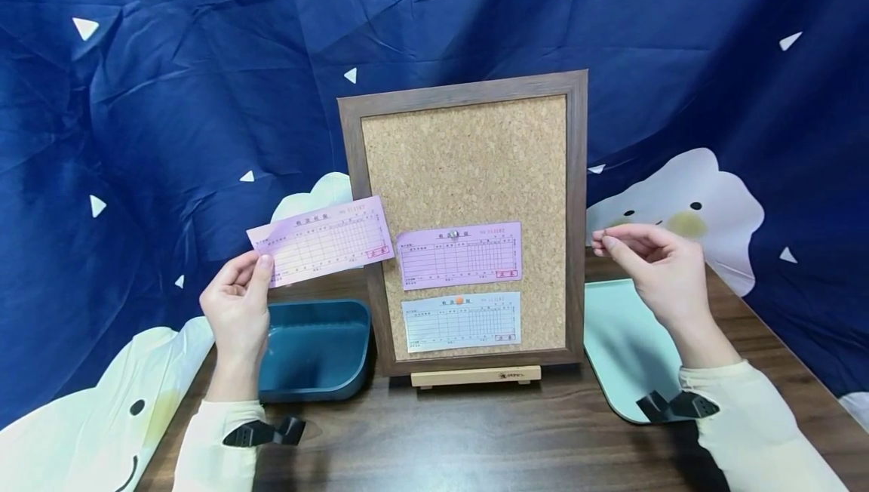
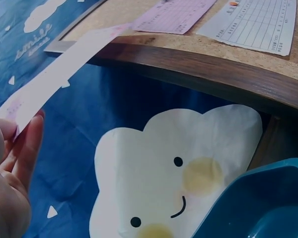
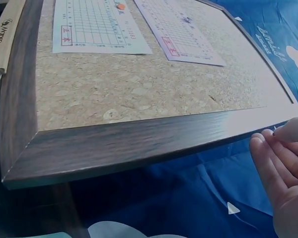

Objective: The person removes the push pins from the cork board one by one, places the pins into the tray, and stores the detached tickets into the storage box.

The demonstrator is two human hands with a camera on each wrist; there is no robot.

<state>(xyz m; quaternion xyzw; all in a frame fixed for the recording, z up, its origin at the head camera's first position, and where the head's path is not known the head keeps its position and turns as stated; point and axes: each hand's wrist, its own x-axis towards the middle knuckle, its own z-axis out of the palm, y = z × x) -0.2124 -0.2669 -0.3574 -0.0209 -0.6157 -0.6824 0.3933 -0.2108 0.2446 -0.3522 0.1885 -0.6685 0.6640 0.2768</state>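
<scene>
My left hand (image 1: 237, 303) pinches a pink receipt slip (image 1: 326, 239) by its left end, between thumb and fingers. The slip's right end overlaps the left frame edge of a corkboard (image 1: 468, 167). On the cork, a second pink slip (image 1: 462, 258) is held by a silvery pushpin (image 1: 454, 235). Below it hangs a pale blue slip (image 1: 462, 330) under an orange pushpin (image 1: 459, 300). Right of the board, my right hand (image 1: 661, 273) has thumb and fingertips together. Between them shows the tiny tip of what looks like a pushpin (image 3: 274, 130), mostly hidden by the fingers.
A dark teal bin (image 1: 315, 394) stands left of the board on the wooden table (image 1: 434, 447). To the right lies a mint-green tray (image 1: 614, 326). The board leans on a small wooden stand (image 1: 475, 377). Behind hangs a blue curtain (image 1: 204, 62) with white shapes.
</scene>
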